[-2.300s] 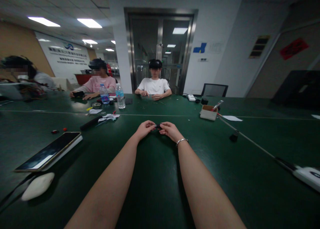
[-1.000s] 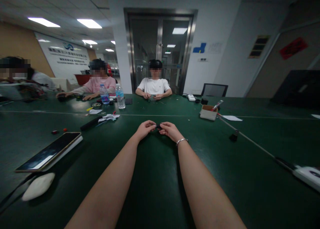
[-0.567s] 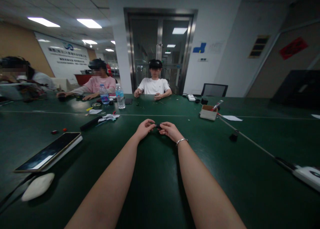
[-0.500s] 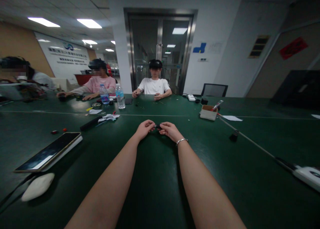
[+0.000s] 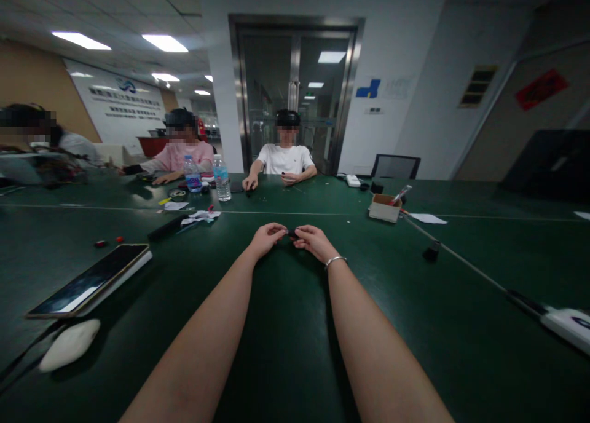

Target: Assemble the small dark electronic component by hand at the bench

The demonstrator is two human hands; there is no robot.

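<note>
Small dark piece (image 5: 292, 233) is smack between the left hand (image 5: 266, 240) and right hand (image 5: 315, 241), long axis roughly side to side — each grip's pinching an end, neither's nearer, over the green tabletop (image 5: 288, 324).

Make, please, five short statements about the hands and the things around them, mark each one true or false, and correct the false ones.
1. The left hand and the right hand hold one small dark object. True.
2. The bracelet is on the left wrist. False: it is on the right wrist.
3. The phone lies left of both hands. True.
4. The two bottles lie on their sides. False: both stand upright.
5. A person in a white shirt sits opposite. True.
</note>
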